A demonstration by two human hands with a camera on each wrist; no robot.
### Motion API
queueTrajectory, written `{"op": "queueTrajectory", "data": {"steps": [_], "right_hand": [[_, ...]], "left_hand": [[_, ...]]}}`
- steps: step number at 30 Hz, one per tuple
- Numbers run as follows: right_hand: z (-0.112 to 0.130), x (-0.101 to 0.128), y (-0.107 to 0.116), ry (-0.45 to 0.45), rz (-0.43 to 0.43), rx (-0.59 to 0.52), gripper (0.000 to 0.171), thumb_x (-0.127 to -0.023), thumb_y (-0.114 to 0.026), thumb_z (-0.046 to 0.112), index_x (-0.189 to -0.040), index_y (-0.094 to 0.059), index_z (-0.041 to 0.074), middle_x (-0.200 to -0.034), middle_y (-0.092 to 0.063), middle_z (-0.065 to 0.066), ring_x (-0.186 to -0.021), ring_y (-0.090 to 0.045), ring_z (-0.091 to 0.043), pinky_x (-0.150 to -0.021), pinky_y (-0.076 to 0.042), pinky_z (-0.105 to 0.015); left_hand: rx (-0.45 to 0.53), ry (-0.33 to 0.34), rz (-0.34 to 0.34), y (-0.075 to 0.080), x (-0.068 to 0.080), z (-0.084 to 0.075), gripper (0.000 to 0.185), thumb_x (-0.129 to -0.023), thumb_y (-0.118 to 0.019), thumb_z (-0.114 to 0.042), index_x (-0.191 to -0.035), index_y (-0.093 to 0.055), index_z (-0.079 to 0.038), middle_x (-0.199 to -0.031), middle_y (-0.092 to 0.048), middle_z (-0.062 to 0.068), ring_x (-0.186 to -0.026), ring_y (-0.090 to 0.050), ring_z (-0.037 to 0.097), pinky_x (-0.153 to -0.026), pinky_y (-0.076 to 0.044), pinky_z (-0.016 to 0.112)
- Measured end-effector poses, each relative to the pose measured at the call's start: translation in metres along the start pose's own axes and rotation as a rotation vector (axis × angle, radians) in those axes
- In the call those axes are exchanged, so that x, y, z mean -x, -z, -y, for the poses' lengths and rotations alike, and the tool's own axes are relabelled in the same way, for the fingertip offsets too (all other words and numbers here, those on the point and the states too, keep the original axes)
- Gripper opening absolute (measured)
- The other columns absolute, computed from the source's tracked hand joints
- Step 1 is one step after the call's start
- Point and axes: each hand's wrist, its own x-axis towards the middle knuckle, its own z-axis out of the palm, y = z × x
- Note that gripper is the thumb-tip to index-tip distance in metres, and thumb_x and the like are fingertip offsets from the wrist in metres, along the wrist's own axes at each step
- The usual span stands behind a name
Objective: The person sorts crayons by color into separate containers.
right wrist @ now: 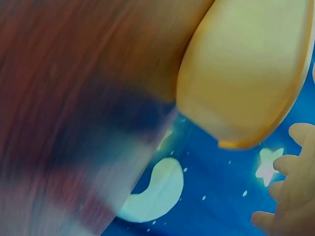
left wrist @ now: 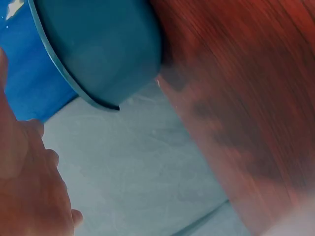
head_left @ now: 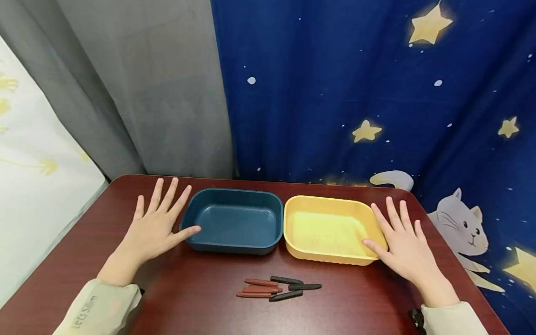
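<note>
Spread wide, my left hand (head_left: pixel 155 228) is at the left end of a dark blue bin (head_left: pixel 234 249), its thumb overlapping the near left corner in the head view. My right hand (head_left: pixel 404 242) has its fingers splayed at the right end of a yellow bin (head_left: pixel 326 257), the thumb over that bin's corner. Whether either hand touches its bin I cannot tell. Both bins show bare insides. In front of them lie several dark red crayon-like sticks (head_left: pixel 259 289) and several black crayon-like sticks (head_left: pixel 304 287), close together. The left wrist view shows the blue bin's side (left wrist: pixel 103 49).
All of this stands on a dark red wood-grain table (head_left: pixel 201 298). Behind its far edge hang a grey curtain (head_left: pixel 167 93) and a blue curtain (head_left: pixel 310 93) with stars and a cat. A white cloth (head_left: pixel 37 195) with yellow marks is at the left.
</note>
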Motion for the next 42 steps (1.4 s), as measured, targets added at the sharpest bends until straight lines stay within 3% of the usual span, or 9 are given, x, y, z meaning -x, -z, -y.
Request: {"op": "queueTrajectory", "data": {"steps": [6,14,20,26,37,42], "right_hand": [[0.019,-0.002,-0.004,0.063,-0.023,-0.004,0.085,-0.093,-0.061,0.053,-0.161,-0.019,0.025,-0.17,-0.001,-0.004,-0.156,0.011,-0.028,-0.11,-0.018,-0.075],[0.043,-0.004,-0.006,0.138,-0.034,0.002,0.076,-0.093,-0.06,0.056,-0.156,-0.034,0.023,-0.169,-0.009,-0.004,-0.157,0.0,-0.031,-0.106,-0.031,-0.072],[0.065,-0.009,-0.008,0.192,-0.038,-0.015,0.074,-0.092,-0.061,0.055,-0.155,-0.037,0.023,-0.167,-0.018,-0.01,-0.153,-0.016,-0.04,-0.109,-0.033,-0.067],[0.09,-0.015,-0.013,0.24,-0.025,-0.038,0.074,-0.091,-0.062,0.057,-0.154,-0.039,0.025,-0.166,-0.021,-0.008,-0.153,-0.021,-0.037,-0.111,-0.035,-0.064],[0.134,-0.017,-0.019,0.382,-0.021,-0.117,0.062,-0.09,-0.069,0.046,-0.145,-0.053,0.022,-0.159,-0.039,-0.003,-0.151,-0.027,-0.031,-0.111,-0.041,-0.055],[0.15,-0.016,-0.023,0.455,-0.044,-0.147,0.062,-0.088,-0.073,0.042,-0.143,-0.055,0.018,-0.154,-0.046,-0.004,-0.149,-0.033,-0.028,-0.108,-0.046,-0.048]], "left_hand": [[0.012,-0.035,0.0,-0.006,-0.008,-0.011,0.098,-0.087,-0.055,-0.073,-0.161,-0.004,-0.033,-0.168,0.012,-0.003,-0.154,0.021,0.024,-0.117,-0.001,0.072],[0.034,-0.051,0.031,-0.013,-0.013,-0.018,0.097,-0.087,-0.053,-0.074,-0.161,-0.004,-0.033,-0.169,0.009,-0.003,-0.155,0.018,0.025,-0.116,-0.004,0.072],[0.055,-0.068,0.054,-0.02,-0.016,-0.019,0.096,-0.088,-0.052,-0.073,-0.161,-0.006,-0.03,-0.169,0.007,-0.002,-0.155,0.015,0.027,-0.116,-0.007,0.072],[0.09,-0.056,0.091,-0.025,-0.018,-0.018,0.095,-0.089,-0.051,-0.072,-0.161,-0.002,-0.033,-0.169,0.007,-0.003,-0.156,0.013,0.026,-0.116,-0.011,0.072],[0.163,-0.038,0.194,-0.027,-0.019,-0.015,0.108,-0.088,-0.05,-0.075,-0.161,-0.005,-0.009,-0.169,0.006,0.002,-0.156,0.006,0.03,-0.118,-0.015,0.068],[0.176,-0.028,0.211,-0.03,-0.016,-0.014,0.111,-0.087,-0.051,-0.075,-0.16,-0.006,-0.005,-0.169,0.002,0.009,-0.156,0.001,0.033,-0.117,-0.015,0.069]]}}
